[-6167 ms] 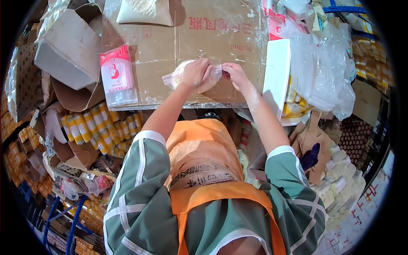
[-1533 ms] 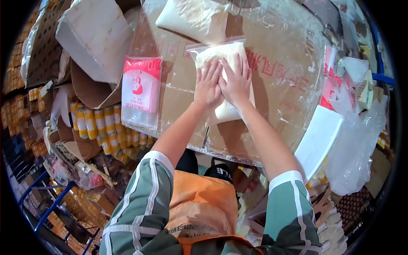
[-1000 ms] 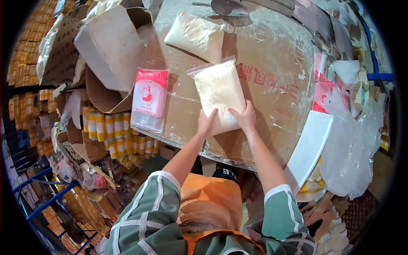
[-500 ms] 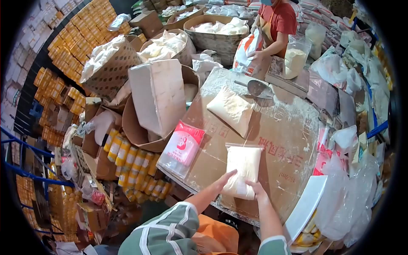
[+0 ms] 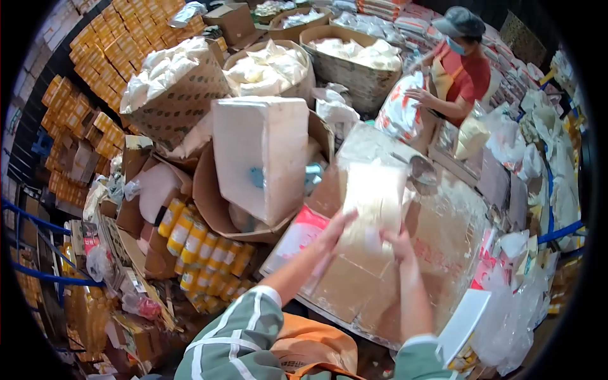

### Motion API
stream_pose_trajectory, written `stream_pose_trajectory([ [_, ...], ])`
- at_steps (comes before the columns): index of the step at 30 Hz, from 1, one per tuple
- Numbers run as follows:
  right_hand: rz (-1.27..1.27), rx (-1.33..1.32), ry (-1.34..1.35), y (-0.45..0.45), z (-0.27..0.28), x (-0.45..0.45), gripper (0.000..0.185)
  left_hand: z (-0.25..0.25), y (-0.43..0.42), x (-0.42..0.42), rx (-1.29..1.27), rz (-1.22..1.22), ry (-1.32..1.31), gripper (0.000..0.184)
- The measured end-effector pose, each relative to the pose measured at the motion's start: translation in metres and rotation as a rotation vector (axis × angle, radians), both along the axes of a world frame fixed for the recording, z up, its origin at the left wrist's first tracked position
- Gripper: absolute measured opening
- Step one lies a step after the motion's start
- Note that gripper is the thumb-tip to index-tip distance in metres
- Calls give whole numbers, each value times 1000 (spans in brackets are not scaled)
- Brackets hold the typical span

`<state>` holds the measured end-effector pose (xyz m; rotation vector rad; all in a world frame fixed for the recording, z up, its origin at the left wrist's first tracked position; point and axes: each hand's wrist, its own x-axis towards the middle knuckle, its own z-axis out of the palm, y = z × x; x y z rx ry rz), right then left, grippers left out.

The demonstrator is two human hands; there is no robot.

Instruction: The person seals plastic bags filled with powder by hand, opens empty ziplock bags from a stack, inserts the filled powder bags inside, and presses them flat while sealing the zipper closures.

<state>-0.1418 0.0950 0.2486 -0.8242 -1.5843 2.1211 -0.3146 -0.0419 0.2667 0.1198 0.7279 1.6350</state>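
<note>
Between my two hands is a clear plastic bag of pale powder (image 5: 372,201), held up over the cardboard-covered table (image 5: 361,285). It is blurred and brightly lit. My left hand (image 5: 335,233) grips its lower left side, and my right hand (image 5: 400,246) grips its lower right side. Behind it, a second powder bag on the table is almost wholly hidden. Pink-and-clear printed plastic bags (image 5: 304,233) lie to the left, partly covered by my left forearm. A metal scoop (image 5: 421,170) rests at the table's far side.
A white foam box (image 5: 256,158) stands tilted in a carton left of the table. Large cartons (image 5: 348,79) of filled bags stand behind. Across the table, a person in red (image 5: 465,79) handles a white-and-orange sack (image 5: 400,117). Yellow-wrapped packs (image 5: 201,250) are stacked at left.
Both my hands have lifted the powder bag up and away from me, and it now covers the second bag. My view has shifted, showing more of the other person.
</note>
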Motion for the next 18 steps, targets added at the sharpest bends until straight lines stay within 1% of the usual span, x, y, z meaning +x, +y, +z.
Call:
stream_pose_trajectory([
  [1, 47, -31, 81, 22, 25, -56, 52, 13, 12, -50, -68, 19, 0, 57],
  [2, 102, -31, 146, 57, 19, -116, 49, 45, 21, -96, -59, 165, 278, 61],
  [3, 71, 37, 229, 76, 46, -187, 43, 85, 28, -148, 24, 225, 433, 63],
  [4, 130, 165, 308, 102, 61, -254, 41, 85, 40, -209, -35, 337, 545, 63],
  [5, 32, 313, 252, 110, 90, -314, 45, 96, 42, -274, 140, 293, 473, 56],
  [6, -154, 386, 487, 111, 116, -364, 45, 122, 37, -310, 51, 376, 416, 44],
  [8, -250, 377, 684, 89, 176, -401, 43, 157, 21, -326, -173, 978, 694, 37],
  [9, -267, 499, 685, 63, 197, -396, 41, 159, 3, -327, -207, 980, 702, 37],
  [10, -277, 624, 670, 33, 205, -380, 40, 150, -24, -314, -182, 795, 896, 37],
  [11, -179, 649, 679, 8, 196, -360, 35, 136, -47, -297, -141, 599, 1068, 37],
  [12, -163, 521, 651, -19, 166, -343, 33, 108, -68, -279, -168, 486, 1029, 32],
  [13, -64, 523, 545, -38, 130, -320, 30, 68, -92, -256, -189, 373, 985, 28],
  [14, 3, 558, 422, -58, 95, -293, 26, 17, -116, -228, -264, 325, 916, 22],
  [15, 3, 562, 354, -82, 50, -265, 20, -21, -138, -191, -355, 287, 868, 20],
  [16, 33, 293, 179, -111, 17, -227, 16, -64, -163, -154, -670, 198, 1027, 19],
  [17, -30, 124, -57, -140, -27, -182, 11, -97, -184, -116, -754, 218, 1181, 21],
  [18, -16, 205, -163, -162, -75, -128, 8, -126, -205, -84, -867, 79, 1143, 25],
])
